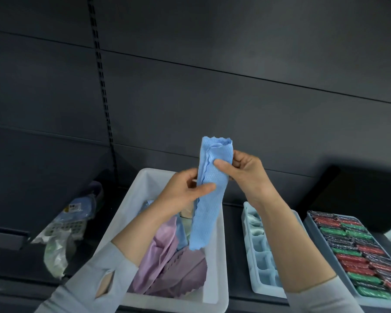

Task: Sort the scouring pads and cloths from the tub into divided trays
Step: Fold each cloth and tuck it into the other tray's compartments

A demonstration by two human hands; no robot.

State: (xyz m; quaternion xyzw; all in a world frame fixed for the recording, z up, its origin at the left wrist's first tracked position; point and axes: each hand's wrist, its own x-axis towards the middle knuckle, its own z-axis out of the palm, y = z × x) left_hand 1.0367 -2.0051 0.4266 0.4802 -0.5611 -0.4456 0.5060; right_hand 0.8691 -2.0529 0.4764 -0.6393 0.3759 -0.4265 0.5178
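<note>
Above tub (142,184), folded textured blue cloth (209,199)

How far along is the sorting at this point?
Done: the right tray is packed with red, green and dark pads. In hand: left hand and right hand hold a folded blue cloth above the tub. Left: purple cloths remain in the tub; the middle tray looks mostly empty.

Dim, cool light; soft blur; wide-angle warp at edges
</note>
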